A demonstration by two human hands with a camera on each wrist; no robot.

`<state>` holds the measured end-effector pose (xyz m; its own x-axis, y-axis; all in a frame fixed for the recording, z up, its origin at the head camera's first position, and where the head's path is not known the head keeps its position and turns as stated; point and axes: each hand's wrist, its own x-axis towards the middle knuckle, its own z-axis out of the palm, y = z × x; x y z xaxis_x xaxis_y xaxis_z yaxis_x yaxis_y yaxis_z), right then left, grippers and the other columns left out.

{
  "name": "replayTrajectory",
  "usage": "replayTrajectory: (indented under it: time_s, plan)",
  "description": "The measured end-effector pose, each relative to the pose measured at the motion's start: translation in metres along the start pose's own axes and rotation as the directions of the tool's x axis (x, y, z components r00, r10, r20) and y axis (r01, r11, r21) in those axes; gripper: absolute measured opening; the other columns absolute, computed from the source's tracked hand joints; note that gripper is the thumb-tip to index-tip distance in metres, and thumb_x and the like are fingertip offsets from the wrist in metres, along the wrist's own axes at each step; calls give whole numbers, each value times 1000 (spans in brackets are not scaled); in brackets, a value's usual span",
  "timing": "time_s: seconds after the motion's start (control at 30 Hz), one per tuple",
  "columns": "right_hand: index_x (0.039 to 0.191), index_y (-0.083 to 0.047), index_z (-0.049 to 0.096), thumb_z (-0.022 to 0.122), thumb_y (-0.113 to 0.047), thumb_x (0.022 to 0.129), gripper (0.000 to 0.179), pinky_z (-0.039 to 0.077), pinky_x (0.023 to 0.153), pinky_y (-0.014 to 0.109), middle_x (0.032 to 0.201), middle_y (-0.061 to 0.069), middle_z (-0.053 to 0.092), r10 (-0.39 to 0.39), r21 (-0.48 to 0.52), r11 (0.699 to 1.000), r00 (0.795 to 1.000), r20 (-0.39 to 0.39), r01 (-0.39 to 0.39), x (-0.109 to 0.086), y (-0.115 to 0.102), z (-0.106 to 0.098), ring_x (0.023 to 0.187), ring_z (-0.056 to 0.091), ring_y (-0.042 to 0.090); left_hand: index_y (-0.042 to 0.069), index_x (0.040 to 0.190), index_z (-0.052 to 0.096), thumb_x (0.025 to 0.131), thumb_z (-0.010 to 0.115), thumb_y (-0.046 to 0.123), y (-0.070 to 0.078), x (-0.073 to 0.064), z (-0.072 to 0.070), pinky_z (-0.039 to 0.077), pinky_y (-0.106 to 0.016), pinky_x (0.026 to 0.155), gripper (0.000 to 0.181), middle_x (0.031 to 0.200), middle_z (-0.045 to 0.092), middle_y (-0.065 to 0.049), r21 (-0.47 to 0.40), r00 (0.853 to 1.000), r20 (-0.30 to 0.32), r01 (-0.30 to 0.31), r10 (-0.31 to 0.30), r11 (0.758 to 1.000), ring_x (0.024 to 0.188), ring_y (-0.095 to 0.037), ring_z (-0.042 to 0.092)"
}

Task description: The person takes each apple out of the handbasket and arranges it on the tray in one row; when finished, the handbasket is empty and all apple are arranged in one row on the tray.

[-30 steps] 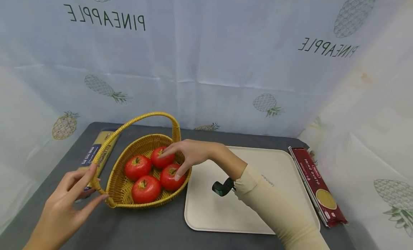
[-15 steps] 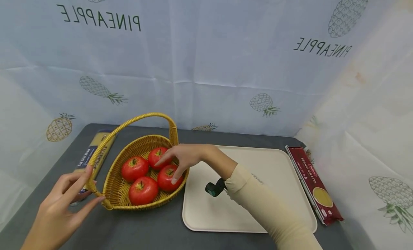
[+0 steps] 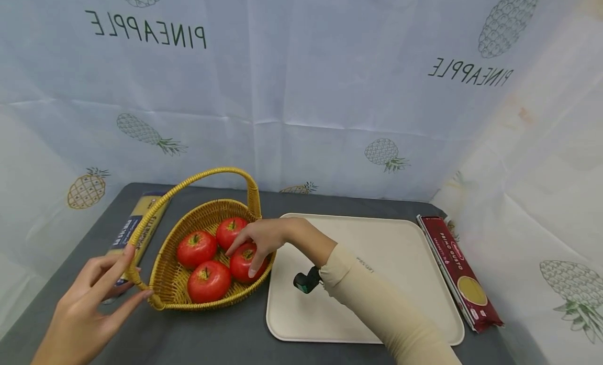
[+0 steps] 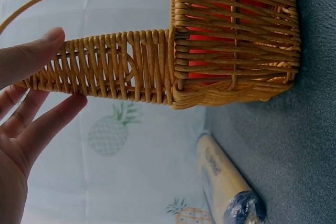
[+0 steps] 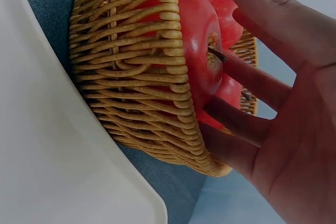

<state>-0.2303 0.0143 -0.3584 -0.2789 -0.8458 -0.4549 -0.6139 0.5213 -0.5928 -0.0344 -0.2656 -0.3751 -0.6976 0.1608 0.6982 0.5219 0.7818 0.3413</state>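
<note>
In the head view, a yellow wicker basket with a tall handle holds several red apples. My left hand pinches the left base of the handle between thumb and fingers; in the left wrist view the thumb lies on one edge of the woven handle and fingertips on the other. My right hand reaches over the rim and grips the front-right apple, thumb on its near side, fingers on its far side. The right wrist view shows fingers around that stemmed apple, which still sits in the basket.
A cream tray lies right of the basket, under my right forearm. Beyond it is a red spaghetti pack. A yellow spaghetti pack lies behind my left hand. A pineapple-print curtain hangs around the grey table.
My right hand has lowered towards the front-right apple, and its fingers have closed in around it. The left hand stays at the handle. The view has shifted slightly.
</note>
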Motion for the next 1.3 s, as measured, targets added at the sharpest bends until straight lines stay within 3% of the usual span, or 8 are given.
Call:
replayTrajectory:
  time_s: [0.27,0.4,0.67,1.13,1.3]
  plan:
    - [140,-27,65,85,-28,85,58,55,103,19,144,-6,60,55,-11,998,998,25,-55,4,-1,-1,136,46,11,-2,143,56,96,43,72,-2,0,1,48,8,74,89,124,49,14,12,1000,-8,-9,9,1000,109,21,40]
    - [139,-26,66,84,-26,85,57,56,103,19,143,-6,60,62,-21,998,998,33,-61,5,-1,0,136,46,11,-2,144,56,95,44,73,-2,-1,1,48,8,75,90,128,45,20,1,1000,-2,-6,6,1000,110,20,40]
    - [138,-28,67,83,-19,86,54,52,109,22,142,-9,61,46,-81,996,999,29,-43,11,0,3,136,48,10,-3,143,56,96,43,73,0,-1,1,48,8,73,90,119,52,9,7,1000,-4,-10,10,1000,109,21,40]
    - [138,-26,67,81,-12,87,54,53,107,19,144,-8,59,30,-19,999,998,55,-29,15,4,3,136,45,10,-1,144,56,95,45,73,-2,-1,2,48,8,74,90,128,45,22,-10,1000,-4,10,-10,1000,108,20,42]
    - [138,-27,67,82,-12,86,56,56,103,18,145,-7,58,37,9,999,997,70,-38,16,5,2,136,44,10,-2,143,57,95,45,73,-1,-1,1,48,8,75,90,126,46,20,-6,1000,-6,12,-12,1000,108,21,41]
